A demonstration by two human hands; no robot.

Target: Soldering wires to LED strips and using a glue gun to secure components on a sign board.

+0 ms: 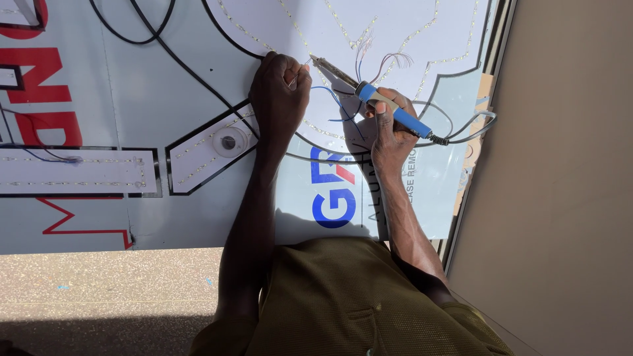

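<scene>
1. Lying flat at the far left, the sign panel [132, 217] shows red letter shapes and black-edged white channels with dotted LED strips [72, 159] inside them; being flat, it lets the person lean over it and work from above.
2. Next comes an arrow-shaped channel with a round white fitting [229, 142] set in it, just left of the left forearm.
3. Black cables [191, 69] sweep from the top edge down across the panel and pass under the left hand.
4. The left hand [280, 99] is curled shut, knuckles up, with the fingertips pinched on something thin and pale, probably a wire end or solder, though it is too small to tell which. It presses down on the panel right beside the iron's tip, seemingly to steady that piece where the heat lands.
5. Loose thin wires [359, 56], blue and reddish, fan up from the strips between the two hands, free ends bare.
6. The soldering iron [376, 99] slants from lower right up to upper left, its metal tip close to the left fingertips. That tilt keeps the hot end away from the gripping hand.
7. The right hand [389, 135] is clamped round the blue handle, far back from the metal, with its heel resting on the panel for support.
8. The iron's cord [471, 125] loops off to the right, near the panel's edge.
9. A bare tan wall [567, 178] fills the right side.
</scene>
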